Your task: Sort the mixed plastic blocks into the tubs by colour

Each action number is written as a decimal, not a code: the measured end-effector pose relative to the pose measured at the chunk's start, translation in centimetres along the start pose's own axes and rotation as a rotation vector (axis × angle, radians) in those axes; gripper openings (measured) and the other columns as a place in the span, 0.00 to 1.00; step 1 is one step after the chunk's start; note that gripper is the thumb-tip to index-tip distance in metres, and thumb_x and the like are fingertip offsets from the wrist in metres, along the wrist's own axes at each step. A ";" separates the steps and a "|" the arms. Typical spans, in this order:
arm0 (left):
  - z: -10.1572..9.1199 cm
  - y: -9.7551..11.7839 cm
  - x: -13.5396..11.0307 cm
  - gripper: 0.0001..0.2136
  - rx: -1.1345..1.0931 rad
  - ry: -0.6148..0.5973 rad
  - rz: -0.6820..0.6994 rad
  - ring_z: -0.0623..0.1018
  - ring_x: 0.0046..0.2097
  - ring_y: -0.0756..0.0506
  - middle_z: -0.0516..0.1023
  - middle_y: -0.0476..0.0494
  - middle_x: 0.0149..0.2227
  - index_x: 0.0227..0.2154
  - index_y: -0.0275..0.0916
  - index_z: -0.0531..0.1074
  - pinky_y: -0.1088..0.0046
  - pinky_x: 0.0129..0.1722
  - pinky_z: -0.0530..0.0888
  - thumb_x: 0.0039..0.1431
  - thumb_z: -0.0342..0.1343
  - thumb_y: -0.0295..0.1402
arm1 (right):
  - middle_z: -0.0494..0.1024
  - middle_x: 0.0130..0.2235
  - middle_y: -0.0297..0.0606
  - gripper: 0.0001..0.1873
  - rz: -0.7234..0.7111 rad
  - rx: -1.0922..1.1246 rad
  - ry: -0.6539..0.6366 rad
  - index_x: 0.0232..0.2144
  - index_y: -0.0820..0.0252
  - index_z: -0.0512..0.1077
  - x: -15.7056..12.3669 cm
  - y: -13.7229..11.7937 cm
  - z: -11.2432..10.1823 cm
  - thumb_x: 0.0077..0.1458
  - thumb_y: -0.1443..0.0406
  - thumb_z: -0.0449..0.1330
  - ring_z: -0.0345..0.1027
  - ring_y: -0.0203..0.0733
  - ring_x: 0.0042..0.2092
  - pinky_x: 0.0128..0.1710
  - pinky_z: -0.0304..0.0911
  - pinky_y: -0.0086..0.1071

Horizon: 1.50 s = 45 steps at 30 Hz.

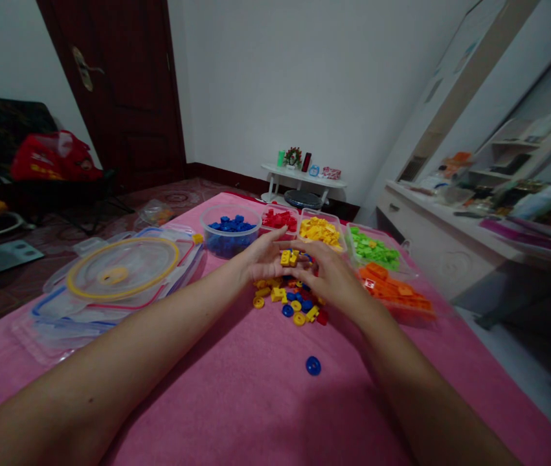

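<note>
My left hand (266, 257) is turned palm up with its fingers curled, and yellow toy bricks (289, 258) rest in it. Close against it, my right hand (331, 268) bends its fingers in over the palm; a bit of blue and red shows by those fingers, but what they grip is hidden. Beneath both hands lies a mixed pile of toy bricks (279, 295) in yellow, blue and red. Round wheel-like pieces, such as a yellow wheel (299, 318), sit at its near side. A single blue wheel (313, 366) lies apart, nearer to me.
Behind the hands stand a round tub (206, 238) of blue bricks and clear boxes of red bricks (279, 220), yellow bricks (321, 232) and green bricks (376, 250). Orange bricks (396, 291) fill a box at right. Stacked lids (124, 268) cover the left of the pink-covered table (236, 388).
</note>
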State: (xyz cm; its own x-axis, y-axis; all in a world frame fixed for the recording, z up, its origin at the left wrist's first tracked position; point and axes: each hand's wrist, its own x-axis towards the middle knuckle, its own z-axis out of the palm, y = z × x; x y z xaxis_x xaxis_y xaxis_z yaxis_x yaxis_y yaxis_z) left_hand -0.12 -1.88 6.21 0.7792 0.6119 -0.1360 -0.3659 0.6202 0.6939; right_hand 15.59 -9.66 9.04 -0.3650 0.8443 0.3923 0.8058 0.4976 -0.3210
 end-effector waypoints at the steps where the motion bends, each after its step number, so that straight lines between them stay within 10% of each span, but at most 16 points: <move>1: 0.3 -0.1 0.0 0.22 0.007 -0.022 -0.007 0.78 0.38 0.42 0.76 0.33 0.38 0.46 0.29 0.66 0.64 0.36 0.76 0.62 0.42 0.44 | 0.71 0.50 0.40 0.23 -0.017 0.011 0.003 0.51 0.54 0.67 0.0 -0.2 0.2 0.52 0.66 0.59 0.63 0.42 0.50 0.48 0.58 0.35; 9: 2.0 -0.8 -0.4 0.23 0.028 -0.090 -0.073 0.77 0.29 0.46 0.76 0.37 0.33 0.45 0.31 0.67 0.70 0.29 0.75 0.61 0.44 0.48 | 0.72 0.44 0.41 0.15 -0.013 0.035 0.045 0.43 0.60 0.72 0.0 -0.2 0.8 0.50 0.70 0.58 0.64 0.41 0.46 0.46 0.58 0.34; 17: 2.5 -0.7 -0.5 0.21 0.345 0.135 0.024 0.76 0.32 0.49 0.76 0.41 0.32 0.45 0.36 0.68 0.70 0.36 0.74 0.58 0.50 0.48 | 0.77 0.41 0.38 0.17 0.083 0.047 0.123 0.43 0.58 0.73 0.3 0.7 -1.4 0.47 0.69 0.58 0.68 0.39 0.37 0.39 0.61 0.31; 28: -1.5 0.9 0.2 0.10 1.247 0.418 0.367 0.75 0.30 0.50 0.79 0.43 0.31 0.35 0.32 0.77 0.77 0.32 0.70 0.51 0.55 0.29 | 0.79 0.38 0.39 0.16 0.328 -0.043 -0.042 0.40 0.60 0.76 -0.2 3.9 -3.5 0.46 0.64 0.62 0.70 0.40 0.35 0.36 0.64 0.31; 37: -4.9 -1.3 1.7 0.10 1.318 0.468 0.557 0.76 0.38 0.47 0.79 0.40 0.38 0.35 0.34 0.78 0.75 0.40 0.70 0.52 0.54 0.29 | 0.78 0.32 0.39 0.16 0.390 0.011 -0.096 0.40 0.64 0.75 2.3 6.0 -1.2 0.47 0.63 0.62 0.72 0.39 0.31 0.32 0.66 0.31; 45: -5.6 -2.9 2.4 0.10 1.624 0.459 0.695 0.73 0.43 0.47 0.76 0.44 0.39 0.34 0.39 0.78 0.70 0.47 0.68 0.52 0.53 0.27 | 0.76 0.43 0.48 0.27 0.508 0.066 0.326 0.51 0.65 0.68 6.1 10.1 -3.3 0.48 0.64 0.60 0.71 0.35 0.27 0.27 0.66 0.30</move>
State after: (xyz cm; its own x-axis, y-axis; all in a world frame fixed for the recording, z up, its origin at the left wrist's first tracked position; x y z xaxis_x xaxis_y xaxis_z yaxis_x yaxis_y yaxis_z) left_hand -0.03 0.56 -0.10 0.4309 0.7659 0.4772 0.4930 -0.6427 0.5865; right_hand 23.07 -0.17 11.05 0.2277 0.8800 0.4168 0.8074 0.0687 -0.5860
